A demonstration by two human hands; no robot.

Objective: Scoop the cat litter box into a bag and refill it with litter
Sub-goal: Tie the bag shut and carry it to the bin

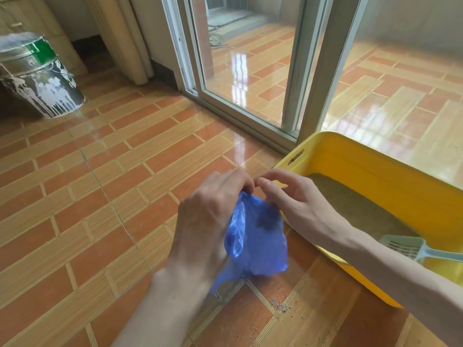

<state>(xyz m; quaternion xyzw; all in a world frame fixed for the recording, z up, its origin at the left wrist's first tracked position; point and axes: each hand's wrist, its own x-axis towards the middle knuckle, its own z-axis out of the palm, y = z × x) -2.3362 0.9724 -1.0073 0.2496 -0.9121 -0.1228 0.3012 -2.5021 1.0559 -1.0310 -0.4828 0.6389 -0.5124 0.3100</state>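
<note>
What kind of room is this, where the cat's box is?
Probably a room in a home, beside a balcony. The tiled floor runs up to a sliding glass door, a yellow litter box sits on it, and a paint-splashed bucket stands by the wall.

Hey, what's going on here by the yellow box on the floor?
A person is handling a blue plastic bag with both hands: the left hand and the right hand pinch its top together. Beside them a yellow litter box holds litter, with a pale scoop lying in it. A few stray granules dot the tiled floor.
</note>
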